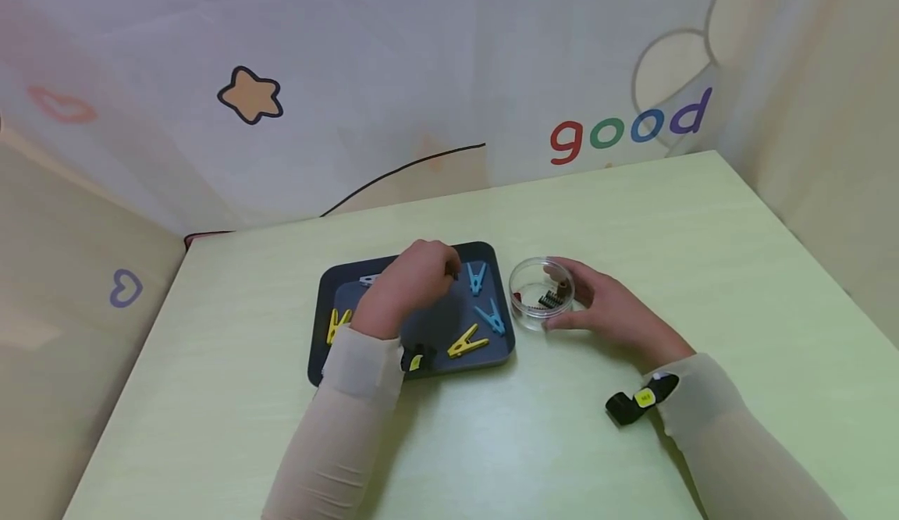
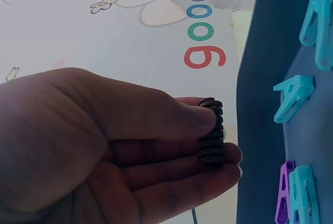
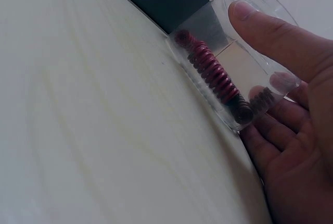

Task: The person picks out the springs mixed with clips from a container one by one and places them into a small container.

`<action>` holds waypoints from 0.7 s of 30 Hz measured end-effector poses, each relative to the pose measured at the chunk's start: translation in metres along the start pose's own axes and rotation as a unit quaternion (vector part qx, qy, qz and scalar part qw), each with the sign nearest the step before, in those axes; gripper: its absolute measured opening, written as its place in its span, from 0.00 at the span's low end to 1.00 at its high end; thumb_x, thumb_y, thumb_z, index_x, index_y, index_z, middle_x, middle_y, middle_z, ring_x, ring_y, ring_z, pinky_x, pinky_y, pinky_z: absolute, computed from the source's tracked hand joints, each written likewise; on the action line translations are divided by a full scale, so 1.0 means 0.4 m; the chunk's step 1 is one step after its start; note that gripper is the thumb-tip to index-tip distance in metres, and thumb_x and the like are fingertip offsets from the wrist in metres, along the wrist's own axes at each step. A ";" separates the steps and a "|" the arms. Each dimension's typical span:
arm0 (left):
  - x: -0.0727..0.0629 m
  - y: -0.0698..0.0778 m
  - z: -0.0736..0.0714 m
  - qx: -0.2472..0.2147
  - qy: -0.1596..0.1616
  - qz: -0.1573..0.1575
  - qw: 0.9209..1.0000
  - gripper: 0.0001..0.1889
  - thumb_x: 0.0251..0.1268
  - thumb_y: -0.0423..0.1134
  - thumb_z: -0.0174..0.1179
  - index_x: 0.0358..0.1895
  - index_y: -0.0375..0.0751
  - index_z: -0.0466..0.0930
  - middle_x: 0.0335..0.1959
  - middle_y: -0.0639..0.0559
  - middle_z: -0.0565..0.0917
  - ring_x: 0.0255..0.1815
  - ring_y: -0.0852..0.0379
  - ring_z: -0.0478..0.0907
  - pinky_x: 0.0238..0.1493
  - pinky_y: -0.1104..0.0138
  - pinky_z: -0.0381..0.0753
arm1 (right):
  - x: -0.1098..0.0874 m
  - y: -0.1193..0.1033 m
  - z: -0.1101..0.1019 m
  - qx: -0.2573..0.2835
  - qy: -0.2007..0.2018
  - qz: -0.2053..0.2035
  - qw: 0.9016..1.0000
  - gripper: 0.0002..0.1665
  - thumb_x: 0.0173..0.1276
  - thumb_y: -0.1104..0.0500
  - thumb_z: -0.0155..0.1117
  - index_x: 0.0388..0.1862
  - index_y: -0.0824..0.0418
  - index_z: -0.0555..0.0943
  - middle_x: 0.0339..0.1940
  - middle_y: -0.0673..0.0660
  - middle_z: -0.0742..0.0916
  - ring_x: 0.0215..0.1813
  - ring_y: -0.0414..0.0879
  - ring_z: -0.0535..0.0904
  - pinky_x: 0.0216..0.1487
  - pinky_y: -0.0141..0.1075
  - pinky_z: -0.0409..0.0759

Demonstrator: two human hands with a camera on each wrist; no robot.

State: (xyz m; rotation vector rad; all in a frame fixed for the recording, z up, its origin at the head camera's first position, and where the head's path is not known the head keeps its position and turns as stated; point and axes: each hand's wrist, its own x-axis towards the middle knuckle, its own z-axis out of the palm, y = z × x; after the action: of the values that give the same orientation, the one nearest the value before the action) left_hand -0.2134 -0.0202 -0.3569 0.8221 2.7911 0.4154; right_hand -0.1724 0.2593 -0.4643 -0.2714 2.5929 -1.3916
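Note:
Between thumb and fingers my left hand (image 2: 130, 140) pinches a dark coil spring (image 2: 211, 133), seen closely in the left wrist view. In the head view that hand (image 1: 414, 278) is over the dark tray (image 1: 500, 270) and largely hides the spring. My right hand (image 1: 604, 301) grips a clear round jar (image 1: 525, 318) just right of the tray, thumb on one side and fingers on the other. Through the jar wall in the right wrist view, a red coil spring (image 3: 213, 73) and dark springs (image 3: 242, 110) lie at its bottom.
Several plastic clips lie spread in the tray, among them a yellow clip (image 1: 467, 342), a blue clip (image 1: 492, 317) and a purple clip (image 2: 282, 193). The tray rim is raised. Behind the table (image 1: 618, 215) hangs a printed cloth (image 1: 393, 67).

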 end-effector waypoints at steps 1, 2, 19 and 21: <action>0.000 0.001 0.001 0.000 0.000 -0.001 1.000 0.15 0.69 0.30 0.51 0.52 0.35 0.83 0.52 0.43 0.84 0.44 0.52 0.80 0.50 0.61 0.82 | -0.001 0.000 0.000 0.000 0.000 0.001 1.000 0.58 0.49 0.39 0.77 0.76 0.43 0.57 0.75 0.51 0.66 0.77 0.56 0.60 0.72 0.51 0.63; 0.001 0.001 0.002 -0.001 0.000 -0.002 1.000 0.15 0.69 0.30 0.51 0.52 0.35 0.83 0.52 0.43 0.84 0.44 0.52 0.80 0.50 0.61 0.82 | -0.002 -0.001 0.000 0.000 0.000 0.000 1.000 0.58 0.50 0.39 0.77 0.76 0.43 0.58 0.75 0.52 0.66 0.77 0.56 0.60 0.72 0.51 0.63; -0.005 0.026 0.000 -0.014 0.005 0.010 1.000 0.14 0.69 0.30 0.51 0.51 0.35 0.84 0.51 0.45 0.84 0.45 0.52 0.81 0.52 0.61 0.82 | -0.007 -0.005 -0.004 0.010 0.001 -0.012 1.000 0.57 0.49 0.40 0.77 0.76 0.45 0.59 0.74 0.54 0.68 0.76 0.58 0.60 0.71 0.51 0.63; -0.006 0.028 0.000 -0.017 0.005 0.009 1.000 0.14 0.69 0.30 0.50 0.51 0.35 0.83 0.51 0.45 0.84 0.46 0.52 0.80 0.52 0.60 0.82 | -0.007 -0.005 -0.002 0.010 0.002 -0.012 1.000 0.57 0.49 0.40 0.77 0.76 0.45 0.59 0.75 0.54 0.68 0.76 0.58 0.60 0.71 0.51 0.63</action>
State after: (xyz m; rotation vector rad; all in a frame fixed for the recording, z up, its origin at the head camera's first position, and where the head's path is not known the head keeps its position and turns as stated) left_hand -0.2060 -0.0125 -0.3530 0.8396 2.7808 0.4690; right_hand -0.1698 0.2597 -0.4620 -0.2968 2.5852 -1.4269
